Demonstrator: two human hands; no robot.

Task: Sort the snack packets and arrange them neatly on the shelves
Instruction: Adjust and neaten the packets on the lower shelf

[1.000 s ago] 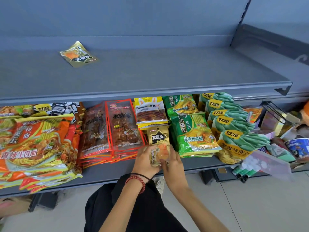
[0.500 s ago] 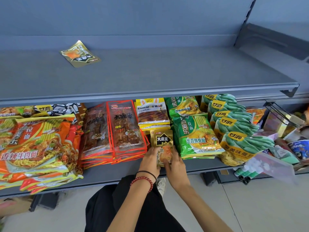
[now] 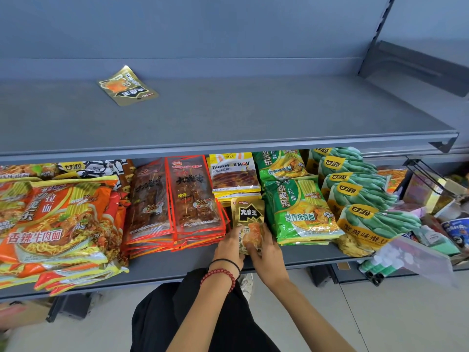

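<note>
- Fingers of left hand [image 3: 229, 246] and right hand [image 3: 269, 252] curl round a small stack of gold packets [image 3: 250, 212].
- Stack sits on lower shelf [image 3: 195, 260], between red-edged skewer packets [image 3: 193, 196] and green noodle packets [image 3: 299, 212].

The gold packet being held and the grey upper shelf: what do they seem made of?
Held gold packet: probably metallised plastic film, glossy; it glints and has flat sealed edges. Upper shelf: seemingly painted sheet metal, matte grey; thin folded front lip, even dull surface.
</note>
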